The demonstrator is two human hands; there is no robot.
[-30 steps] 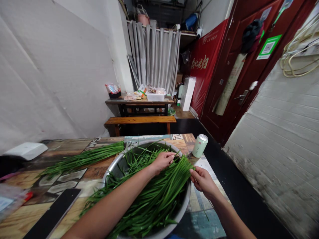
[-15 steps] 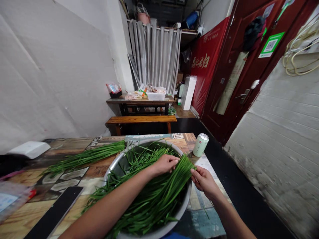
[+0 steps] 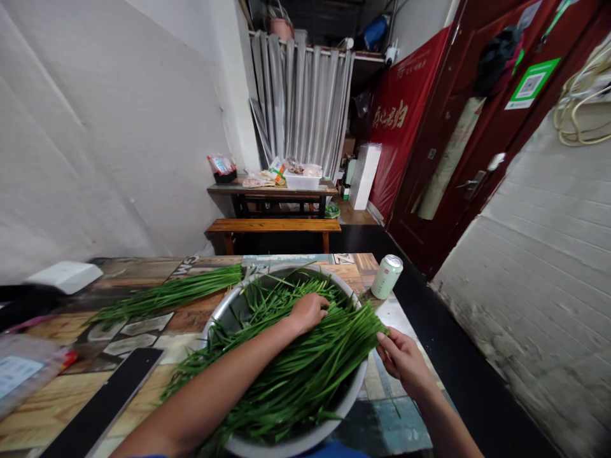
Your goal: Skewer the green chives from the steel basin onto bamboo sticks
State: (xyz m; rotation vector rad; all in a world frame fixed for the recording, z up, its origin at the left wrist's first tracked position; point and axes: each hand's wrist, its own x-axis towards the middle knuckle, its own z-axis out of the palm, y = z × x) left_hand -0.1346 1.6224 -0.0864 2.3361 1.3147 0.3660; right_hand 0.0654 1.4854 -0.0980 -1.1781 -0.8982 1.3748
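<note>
A big metal basin [image 3: 351, 397] stands on the table, heaped with long green garlic chives [image 3: 286, 388]. At the basin's right rim, my right hand [image 3: 403, 359] pinches the edge of a bunch of chives by their stalk ends, thumb and fingers together. My left hand [image 3: 309, 313] rests over the chives further inside the basin, its fingers curled down among the stalks. What those fingers hold, if anything, is hidden. My left forearm crosses above the leaves. Left of the basin, another bunch of chives [image 3: 176, 294] lies on the table.
A pale green can [image 3: 387, 277] stands at the table's [image 3: 377, 439] right edge. On the left lie a black phone-like slab [image 3: 107, 404], a plastic bag [image 3: 28, 375] and a white box [image 3: 64, 277]. Beyond are a wooden bench [image 3: 274, 225] and a second table [image 3: 224, 189].
My left hand has drawn back leftwards from the stalk ends, deeper over the basin. My right hand still pinches the bunch, slightly further right and lower. The view has shifted a little.
</note>
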